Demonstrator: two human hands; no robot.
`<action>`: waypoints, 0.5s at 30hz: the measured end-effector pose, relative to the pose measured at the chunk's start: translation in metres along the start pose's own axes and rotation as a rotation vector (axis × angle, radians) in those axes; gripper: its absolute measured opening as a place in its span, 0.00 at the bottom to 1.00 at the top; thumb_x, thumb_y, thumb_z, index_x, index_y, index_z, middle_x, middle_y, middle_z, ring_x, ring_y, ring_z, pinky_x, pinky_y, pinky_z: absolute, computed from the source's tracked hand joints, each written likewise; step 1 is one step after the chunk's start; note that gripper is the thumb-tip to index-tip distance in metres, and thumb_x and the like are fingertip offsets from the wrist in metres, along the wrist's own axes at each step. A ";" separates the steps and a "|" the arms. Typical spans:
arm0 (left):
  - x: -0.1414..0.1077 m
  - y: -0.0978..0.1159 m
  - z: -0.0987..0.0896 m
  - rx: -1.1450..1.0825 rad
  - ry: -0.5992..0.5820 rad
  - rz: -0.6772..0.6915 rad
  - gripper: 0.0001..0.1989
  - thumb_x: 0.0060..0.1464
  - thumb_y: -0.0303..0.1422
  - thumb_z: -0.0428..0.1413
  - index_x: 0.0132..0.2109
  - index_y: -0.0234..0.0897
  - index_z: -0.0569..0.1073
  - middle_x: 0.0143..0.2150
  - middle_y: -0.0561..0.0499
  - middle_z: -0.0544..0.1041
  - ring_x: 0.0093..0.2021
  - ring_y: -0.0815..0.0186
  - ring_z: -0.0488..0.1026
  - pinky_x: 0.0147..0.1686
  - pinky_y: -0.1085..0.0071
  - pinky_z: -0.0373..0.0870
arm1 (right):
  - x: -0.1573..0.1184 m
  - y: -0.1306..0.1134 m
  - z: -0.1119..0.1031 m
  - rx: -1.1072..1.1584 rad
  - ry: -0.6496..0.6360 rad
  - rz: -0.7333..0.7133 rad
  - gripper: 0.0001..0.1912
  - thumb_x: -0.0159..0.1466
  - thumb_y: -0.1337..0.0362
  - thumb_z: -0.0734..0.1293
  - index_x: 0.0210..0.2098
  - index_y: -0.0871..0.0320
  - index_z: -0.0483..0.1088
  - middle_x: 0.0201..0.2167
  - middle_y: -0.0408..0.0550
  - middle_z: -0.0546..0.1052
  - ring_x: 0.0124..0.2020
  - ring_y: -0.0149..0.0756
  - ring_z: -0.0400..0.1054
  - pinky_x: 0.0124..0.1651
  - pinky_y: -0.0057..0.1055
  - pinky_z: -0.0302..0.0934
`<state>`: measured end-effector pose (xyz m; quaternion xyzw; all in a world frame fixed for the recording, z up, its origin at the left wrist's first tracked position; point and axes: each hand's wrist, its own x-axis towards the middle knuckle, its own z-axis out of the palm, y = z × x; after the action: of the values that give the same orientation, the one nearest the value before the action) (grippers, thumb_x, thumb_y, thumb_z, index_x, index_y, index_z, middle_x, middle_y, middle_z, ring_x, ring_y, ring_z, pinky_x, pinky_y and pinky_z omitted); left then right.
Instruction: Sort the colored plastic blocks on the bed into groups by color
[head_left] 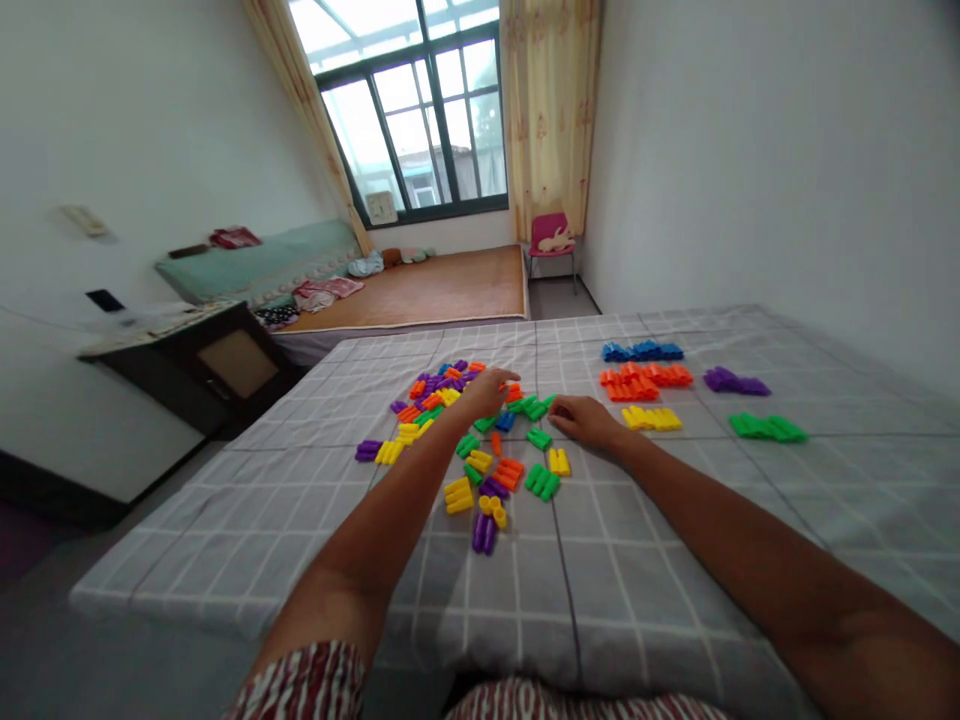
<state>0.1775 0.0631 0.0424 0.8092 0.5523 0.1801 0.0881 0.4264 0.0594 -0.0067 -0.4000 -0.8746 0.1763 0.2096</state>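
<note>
Over the right side of a mixed pile of coloured plastic pieces is my left hand, its fingers partly spread and nothing seen in them. My right hand is curled at the pile's right edge, its fingertips at a green piece; whether it grips this piece is too small to tell. Nearer to me lie a yellow piece, a green piece, an orange piece and a purple piece.
Sorted groups lie at the right: blue, orange, yellow, purple and green. They rest on a checked grey cloth. Beyond are a bed, a pink chair and a cabinet.
</note>
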 end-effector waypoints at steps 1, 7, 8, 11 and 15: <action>0.007 0.005 0.006 0.081 -0.044 0.036 0.22 0.54 0.22 0.51 0.54 0.40 0.75 0.54 0.47 0.77 0.54 0.62 0.72 0.58 0.65 0.65 | 0.000 0.002 0.001 0.023 0.018 0.003 0.07 0.62 0.63 0.64 0.36 0.59 0.72 0.30 0.45 0.77 0.30 0.32 0.68 0.32 0.26 0.53; 0.028 0.013 0.018 0.293 -0.059 0.031 0.17 0.54 0.22 0.52 0.48 0.40 0.76 0.48 0.45 0.75 0.51 0.59 0.71 0.52 0.65 0.67 | 0.001 0.004 0.005 0.086 0.067 -0.021 0.06 0.61 0.65 0.65 0.35 0.59 0.73 0.29 0.45 0.77 0.30 0.32 0.68 0.32 0.26 0.54; 0.028 0.013 0.017 0.278 -0.010 0.014 0.16 0.54 0.22 0.51 0.47 0.40 0.76 0.48 0.45 0.75 0.50 0.60 0.72 0.51 0.66 0.67 | 0.001 0.005 0.005 0.088 0.077 -0.016 0.06 0.61 0.65 0.65 0.35 0.59 0.73 0.30 0.45 0.77 0.30 0.32 0.68 0.32 0.26 0.54; 0.020 0.011 0.017 0.214 0.064 -0.018 0.11 0.54 0.25 0.53 0.44 0.39 0.75 0.47 0.46 0.74 0.47 0.62 0.72 0.47 0.68 0.68 | 0.004 0.008 0.006 0.119 0.110 0.004 0.07 0.61 0.66 0.64 0.37 0.59 0.73 0.31 0.46 0.78 0.31 0.32 0.69 0.35 0.27 0.57; 0.004 0.000 0.019 0.100 -0.047 -0.103 0.05 0.50 0.32 0.59 0.36 0.37 0.76 0.36 0.49 0.77 0.39 0.62 0.74 0.41 0.69 0.70 | 0.007 0.012 0.002 0.150 0.099 0.027 0.08 0.62 0.65 0.64 0.37 0.60 0.74 0.33 0.47 0.79 0.33 0.33 0.71 0.37 0.27 0.59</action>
<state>0.1859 0.0677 0.0259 0.7871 0.5992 0.1283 0.0698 0.4285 0.0717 -0.0122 -0.4032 -0.8422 0.2241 0.2793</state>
